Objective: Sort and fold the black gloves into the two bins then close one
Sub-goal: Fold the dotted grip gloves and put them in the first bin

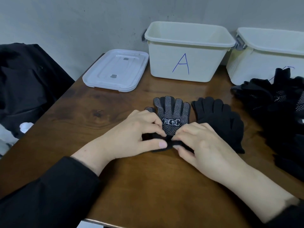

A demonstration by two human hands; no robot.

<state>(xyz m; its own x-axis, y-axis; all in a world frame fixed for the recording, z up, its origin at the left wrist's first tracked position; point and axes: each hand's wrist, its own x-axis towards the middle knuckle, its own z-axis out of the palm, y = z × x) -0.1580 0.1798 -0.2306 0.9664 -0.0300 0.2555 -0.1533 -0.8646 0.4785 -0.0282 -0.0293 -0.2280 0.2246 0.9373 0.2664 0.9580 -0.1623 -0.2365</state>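
Left hand (131,134): fingers curled, thumb and fingertips pinching the cuff of the dotted glove (172,112).
Right hand (204,145): fingers curled, pinching the same cuff just beside the left hand.
Dotted glove: flat on the table (115,178), white-dotted palm up, fingers pointing toward the bins, white printed label mid-palm.
Plain glove (218,122): flat, just right of the dotted one, cuff partly under the right hand.
Glove pile (279,112): heaped at the right edge.
Bin A (187,51): white, open, blue letter on front, by the wall.
Second bin (266,58): right of it, open; marking hidden, possibly a letter.
Lid (115,71): lying left of bin A.
Dark jacket (29,83): off the table's left side.
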